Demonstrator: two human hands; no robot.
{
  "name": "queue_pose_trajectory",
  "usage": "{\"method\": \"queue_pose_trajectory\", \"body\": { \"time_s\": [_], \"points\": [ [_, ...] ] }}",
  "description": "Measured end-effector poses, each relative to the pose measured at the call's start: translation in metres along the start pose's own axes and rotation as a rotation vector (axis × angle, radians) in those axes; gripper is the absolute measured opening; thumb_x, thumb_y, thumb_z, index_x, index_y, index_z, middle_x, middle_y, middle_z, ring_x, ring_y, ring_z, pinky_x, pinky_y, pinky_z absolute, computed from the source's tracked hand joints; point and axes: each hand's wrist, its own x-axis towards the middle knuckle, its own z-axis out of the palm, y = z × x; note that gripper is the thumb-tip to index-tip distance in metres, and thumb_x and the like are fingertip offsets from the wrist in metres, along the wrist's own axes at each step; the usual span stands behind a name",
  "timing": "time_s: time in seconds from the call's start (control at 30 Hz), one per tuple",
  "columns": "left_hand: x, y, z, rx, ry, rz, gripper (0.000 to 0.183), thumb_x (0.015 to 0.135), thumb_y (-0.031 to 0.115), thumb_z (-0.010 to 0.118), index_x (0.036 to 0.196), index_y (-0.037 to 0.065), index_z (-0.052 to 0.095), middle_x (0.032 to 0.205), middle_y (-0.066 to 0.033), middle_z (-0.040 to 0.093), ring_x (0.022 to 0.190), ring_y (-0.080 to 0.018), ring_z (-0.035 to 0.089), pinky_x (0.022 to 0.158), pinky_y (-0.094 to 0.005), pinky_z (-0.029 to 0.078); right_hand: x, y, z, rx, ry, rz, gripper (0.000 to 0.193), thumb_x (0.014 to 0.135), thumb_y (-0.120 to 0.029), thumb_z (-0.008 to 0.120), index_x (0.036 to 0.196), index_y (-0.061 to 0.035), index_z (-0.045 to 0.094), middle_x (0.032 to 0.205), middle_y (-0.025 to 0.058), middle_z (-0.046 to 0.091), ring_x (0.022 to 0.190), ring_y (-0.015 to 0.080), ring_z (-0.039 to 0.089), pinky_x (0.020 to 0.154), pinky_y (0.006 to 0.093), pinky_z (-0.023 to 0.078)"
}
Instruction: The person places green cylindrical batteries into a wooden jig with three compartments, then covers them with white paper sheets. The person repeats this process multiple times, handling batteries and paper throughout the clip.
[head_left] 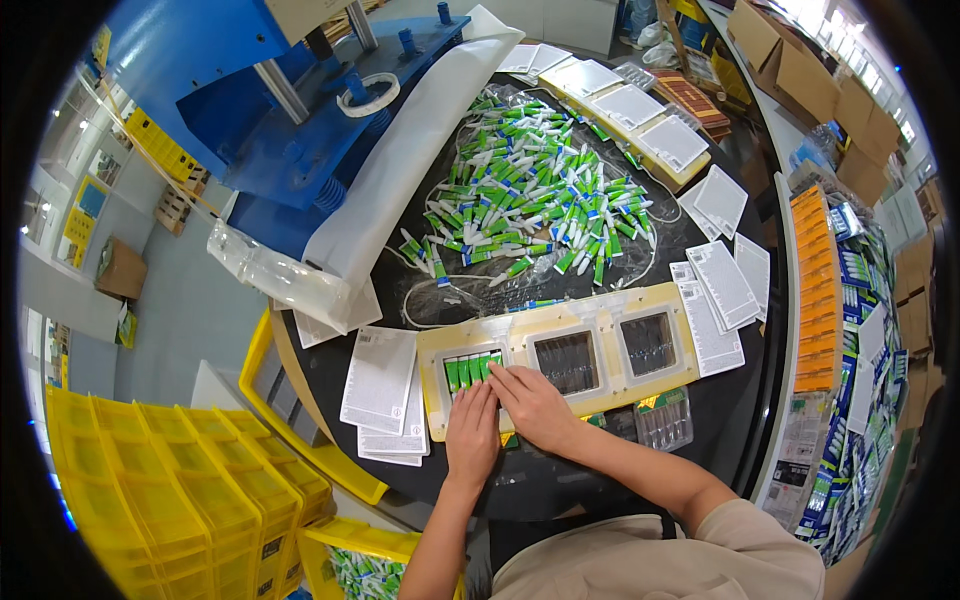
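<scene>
A pale yellow fixture [516, 330] with three windows lies across the near part of the black round table. Several small green-and-white tubes [463, 371] stand side by side in its left window. My left hand [473, 428] lies over the window's near edge, fingers stretched out onto the tubes' lower ends. Close beside it, my right hand [532, 405] has its bent fingertips together on the tubes at the window's right side; which tube they grip is partly hidden. Clear plastic blister trays show in the middle window [566, 362] and the right window [648, 343].
Beyond the fixture lies a heap of loose tubes [540, 185]. White printed cards [380, 378] lie left of the fixture, more cards [722, 285] right. A second fixture [625, 110] sits at the back. A blue press [300, 150] stands far left, yellow crates [170, 490] near left.
</scene>
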Motion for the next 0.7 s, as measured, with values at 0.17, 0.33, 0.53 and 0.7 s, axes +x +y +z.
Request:
{"method": "queue_pose_trajectory", "body": {
  "time_s": [0.17, 0.33, 0.53, 0.7],
  "points": [
    [0.011, 0.002, -0.014, 0.002, 0.018, 0.018, 0.034, 0.088, 0.001, 0.068, 0.121, -0.003, 0.066, 0.130, -0.0168, 0.066, 0.125, -0.0325, 0.061, 0.108, -0.0504, 0.046, 0.023, 0.031, -0.003, 0.039, 0.020, 0.011, 0.029, 0.085, -0.009, 0.064, 0.110, 0.0056, 0.065, 0.132, 0.0191, 0.061, 0.114, 0.0302, 0.059, 0.093, 0.0402, 0.052],
    [0.082, -0.031, -0.009, 0.067, 0.102, -0.117, 0.033, 0.086, -0.005, 0.064, 0.118, 0.004, 0.068, 0.122, -0.0136, 0.068, 0.111, -0.0332, 0.065, 0.101, -0.0456, 0.050, 0.095, 0.121, -0.006, 0.109, 0.135, 0.190, 0.019, 0.084, -0.007, 0.070, 0.102, -0.0021, 0.066, 0.113, 0.0147, 0.062, 0.103, 0.0345, 0.061, 0.086, 0.0440, 0.053],
    [0.195, -0.134, 0.017, 0.434, -0.361, 0.143, 0.025, 0.081, 0.008, 0.064, 0.107, 0.007, 0.068, 0.125, -0.0092, 0.065, 0.113, -0.0276, 0.061, 0.089, -0.0390, 0.053, 0.101, 0.147, -0.023, 0.078, -0.159, 0.101, 0.028, 0.081, -0.006, 0.071, 0.108, -0.0019, 0.065, 0.106, 0.0132, 0.061, 0.098, 0.0339, 0.063, 0.080, 0.0413, 0.055],
    [0.203, -0.155, 0.012, 0.430, -0.286, 0.398, 0.022, 0.081, 0.008, 0.064, 0.103, 0.008, 0.068, 0.118, -0.0067, 0.065, 0.116, -0.0249, 0.060, 0.094, -0.0390, 0.051, -0.008, 0.078, -0.062, -0.096, 0.016, -0.242, 0.024, 0.077, -0.006, 0.063, 0.098, 0.0058, 0.066, 0.103, 0.0128, 0.062, 0.096, 0.0258, 0.065, 0.084, 0.0342, 0.056]
  ]
}}
